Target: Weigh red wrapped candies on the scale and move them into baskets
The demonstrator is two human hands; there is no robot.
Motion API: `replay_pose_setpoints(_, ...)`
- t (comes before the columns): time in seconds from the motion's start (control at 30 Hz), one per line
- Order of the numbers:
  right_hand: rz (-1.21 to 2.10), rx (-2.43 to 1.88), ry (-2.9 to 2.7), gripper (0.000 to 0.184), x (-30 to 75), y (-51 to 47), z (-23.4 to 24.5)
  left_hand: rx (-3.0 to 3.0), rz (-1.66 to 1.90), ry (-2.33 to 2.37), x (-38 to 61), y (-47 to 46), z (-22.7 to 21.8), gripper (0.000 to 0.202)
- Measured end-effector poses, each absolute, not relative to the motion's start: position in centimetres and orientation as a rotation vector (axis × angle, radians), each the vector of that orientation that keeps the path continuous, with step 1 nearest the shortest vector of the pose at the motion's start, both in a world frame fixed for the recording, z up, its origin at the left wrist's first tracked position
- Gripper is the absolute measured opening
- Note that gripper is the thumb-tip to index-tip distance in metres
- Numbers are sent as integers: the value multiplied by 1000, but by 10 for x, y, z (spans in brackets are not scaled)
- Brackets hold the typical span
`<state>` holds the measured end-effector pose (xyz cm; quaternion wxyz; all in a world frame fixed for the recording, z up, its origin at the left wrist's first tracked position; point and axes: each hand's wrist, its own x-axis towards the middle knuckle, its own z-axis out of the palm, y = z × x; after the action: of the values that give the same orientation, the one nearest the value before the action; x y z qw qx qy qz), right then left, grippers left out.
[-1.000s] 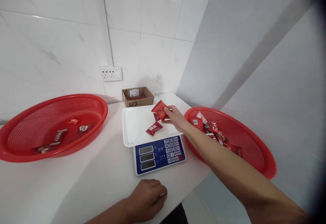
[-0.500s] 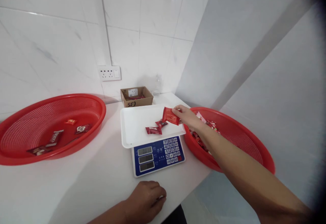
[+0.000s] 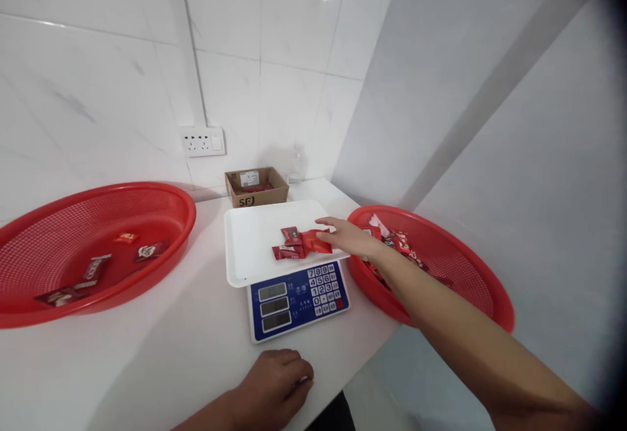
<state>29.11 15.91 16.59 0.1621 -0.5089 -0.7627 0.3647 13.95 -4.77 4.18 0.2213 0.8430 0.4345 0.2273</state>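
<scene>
Over the right side of the white scale tray (image 3: 249,248), my right hand (image 3: 350,236) has its fingers apart, the thumb beside a bright red wrapped packet (image 3: 316,241). That packet rests on the tray against two smaller dark red wrapped candies, an upper candy (image 3: 290,235) and a lower candy (image 3: 287,252). Below the tray is the scale's blue panel (image 3: 300,300) with displays and number keys. My left hand (image 3: 277,385) lies curled on the table in front of the scale. A small pale glint shows between its fingers, too little to name.
A red perforated basket (image 3: 189,215) with several wrapped snacks stands at left. Another red basket (image 3: 499,300), holding many wrapped candies, sits right of the scale, partly behind my forearm. Behind the tray are a small cardboard box (image 3: 257,186) and clear plastic (image 3: 296,166) by the wall.
My right hand has lowered the bright red packet onto the tray and parted its fingers. The upper small candy has shifted left and turned. My left hand stays curled; the view has swung slightly right.
</scene>
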Motion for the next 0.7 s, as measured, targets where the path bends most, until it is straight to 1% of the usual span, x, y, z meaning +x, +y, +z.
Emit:
replay_pose_setpoints(0.1, 934, -1427, -2240, 45, 291, 161, 162, 2336, 627, 1204, 140, -47, 43, 14)
replay_pose_setpoints(0.17, 842, -1386, -2327, 41, 293, 161, 161, 2331, 629, 1206, 140, -47, 43, 14)
replay_pose_setpoints(0.3, 481, -1314, -2391, 32, 311, 163, 164, 2321, 635, 1213, 139, -48, 41, 15)
replay_pose_setpoints(0.37, 306, -1410, -2410, 26, 331, 171, 167, 2320, 635, 1204, 139, -48, 39, 15)
replay_pose_setpoints(0.43, 211, -1646, -2471, 24, 360, 183, 167, 2314, 634, 1195, 139, -48, 39, 15)
replay_pose_setpoints(0.5, 266, -1890, -2548, 22, 393, 194, 161, 2300, 631, 1196, 139, -47, 39, 15)
replay_pose_setpoints(0.6, 429, -2090, -2596, 11, 442, 200, 143, 2275, 615, 1192, 140, -46, 39, 16)
replay_pose_setpoints(0.63, 485, -2138, -2592, 14, 456, 200, 136, 2266, 606, 1189, 140, -45, 38, 17)
replay_pose_setpoints(0.7, 585, -2206, -2560, 38, 478, 196, 122, 2254, 590, 1184, 140, -44, 37, 18)
